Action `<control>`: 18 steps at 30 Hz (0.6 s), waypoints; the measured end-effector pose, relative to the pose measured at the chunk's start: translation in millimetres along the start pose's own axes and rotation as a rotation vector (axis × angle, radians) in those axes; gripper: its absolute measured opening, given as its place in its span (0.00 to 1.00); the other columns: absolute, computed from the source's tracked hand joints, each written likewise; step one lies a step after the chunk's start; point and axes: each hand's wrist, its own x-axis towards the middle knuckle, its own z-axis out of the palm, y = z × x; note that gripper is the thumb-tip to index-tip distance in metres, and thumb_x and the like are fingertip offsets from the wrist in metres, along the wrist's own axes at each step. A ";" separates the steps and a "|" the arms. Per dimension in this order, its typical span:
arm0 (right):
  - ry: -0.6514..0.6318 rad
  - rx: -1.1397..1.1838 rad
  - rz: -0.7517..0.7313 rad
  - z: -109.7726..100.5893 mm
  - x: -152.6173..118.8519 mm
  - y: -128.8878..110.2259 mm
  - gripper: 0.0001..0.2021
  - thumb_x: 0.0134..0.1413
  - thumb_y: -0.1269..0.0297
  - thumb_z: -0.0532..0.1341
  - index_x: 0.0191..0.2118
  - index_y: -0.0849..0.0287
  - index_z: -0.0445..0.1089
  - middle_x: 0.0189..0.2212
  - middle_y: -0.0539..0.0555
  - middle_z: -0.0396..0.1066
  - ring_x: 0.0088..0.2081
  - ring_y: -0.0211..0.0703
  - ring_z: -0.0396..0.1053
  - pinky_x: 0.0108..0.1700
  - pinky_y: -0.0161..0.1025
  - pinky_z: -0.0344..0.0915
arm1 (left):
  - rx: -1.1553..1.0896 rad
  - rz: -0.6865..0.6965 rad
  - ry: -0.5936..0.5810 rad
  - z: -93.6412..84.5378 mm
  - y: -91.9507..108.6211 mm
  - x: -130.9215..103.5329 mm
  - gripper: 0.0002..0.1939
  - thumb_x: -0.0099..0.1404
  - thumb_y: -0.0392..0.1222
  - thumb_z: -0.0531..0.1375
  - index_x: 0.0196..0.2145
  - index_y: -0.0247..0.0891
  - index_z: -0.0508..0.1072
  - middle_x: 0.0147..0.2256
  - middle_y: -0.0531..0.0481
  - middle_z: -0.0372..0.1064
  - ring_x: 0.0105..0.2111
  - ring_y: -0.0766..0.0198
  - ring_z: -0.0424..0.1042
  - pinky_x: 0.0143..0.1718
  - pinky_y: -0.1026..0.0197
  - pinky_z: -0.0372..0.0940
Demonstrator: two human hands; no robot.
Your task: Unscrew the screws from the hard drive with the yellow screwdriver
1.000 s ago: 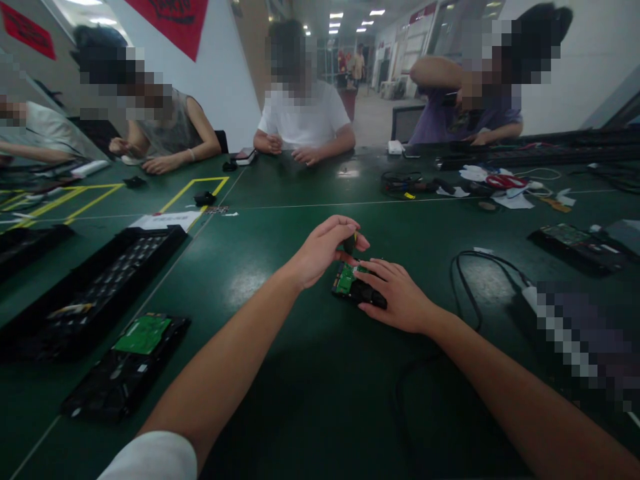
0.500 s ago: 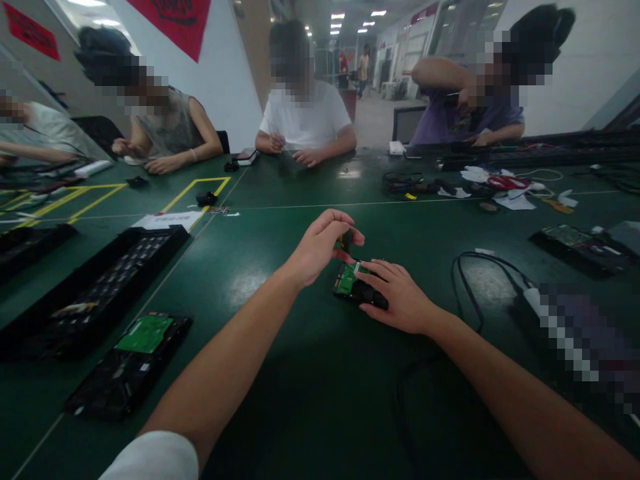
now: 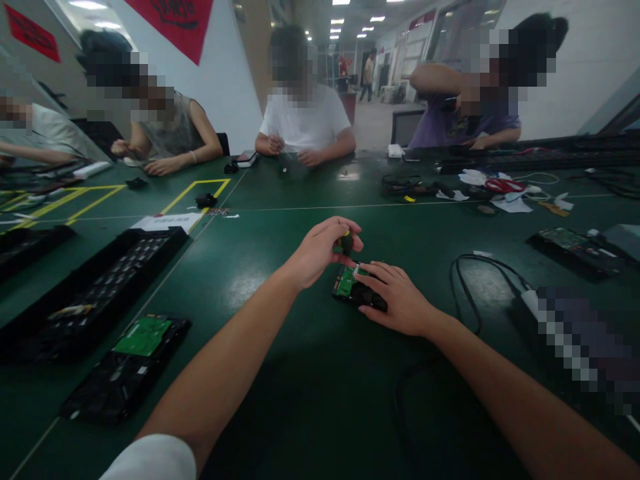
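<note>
A hard drive (image 3: 345, 285) with a green circuit board facing up lies on the green table in front of me. My right hand (image 3: 401, 295) grips its right side, fingers over the top and thumb along the near edge. Over the drive's far edge, my left hand (image 3: 325, 248) is closed round the short, dark and yellow handle of a screwdriver (image 3: 346, 241). The handle stands roughly upright; its tip is hidden by fingers or too small to make out. Left of my left forearm lies a second hard drive (image 3: 145, 335), also board side up.
A long black tray (image 3: 100, 287) stands at left. To the right are a black cable (image 3: 463, 290), a pixelated device (image 3: 585, 340) and another drive-like unit (image 3: 575, 252). Cables and paper scraps (image 3: 515, 200) lie farther back. Several people sit across the table (image 3: 280, 220).
My left hand has shifted very slightly and turned a little round the screwdriver, showing more of the yellow on its handle. My right hand and the hard drive stay in place.
</note>
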 end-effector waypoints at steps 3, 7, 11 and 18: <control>-0.004 -0.004 0.005 -0.7 0.7 -0.8 0.33 0.64 0.49 0.64 0.70 0.56 0.64 0.71 0.64 0.60 0.71 0.69 0.56 0.68 0.68 0.54 | -0.107 -0.009 -0.056 1.4 -5.7 0.7 0.10 0.71 0.47 0.59 0.42 0.37 0.73 0.35 0.45 0.74 0.39 0.58 0.74 0.35 0.57 0.76; 0.000 0.004 0.003 -0.6 1.2 -1.1 0.33 0.64 0.49 0.65 0.70 0.55 0.64 0.71 0.64 0.60 0.71 0.69 0.56 0.68 0.68 0.55 | -0.097 0.031 -0.019 0.1 -9.6 3.5 0.16 0.72 0.53 0.60 0.39 0.36 0.74 0.37 0.45 0.73 0.42 0.59 0.74 0.39 0.57 0.76; 0.015 0.018 0.005 0.0 0.7 -0.8 0.32 0.64 0.49 0.65 0.69 0.54 0.65 0.71 0.63 0.61 0.71 0.69 0.56 0.68 0.68 0.55 | -0.086 0.036 -0.038 1.1 -9.8 4.0 0.20 0.71 0.59 0.62 0.39 0.36 0.75 0.36 0.46 0.71 0.41 0.60 0.73 0.39 0.58 0.76; 0.019 0.022 -0.005 0.2 0.2 -0.7 0.33 0.64 0.49 0.65 0.70 0.54 0.64 0.71 0.63 0.60 0.71 0.69 0.55 0.68 0.68 0.54 | 0.165 0.092 0.025 -0.2 -9.0 1.9 0.17 0.70 0.57 0.64 0.43 0.40 0.81 0.43 0.46 0.73 0.43 0.62 0.71 0.34 0.65 0.69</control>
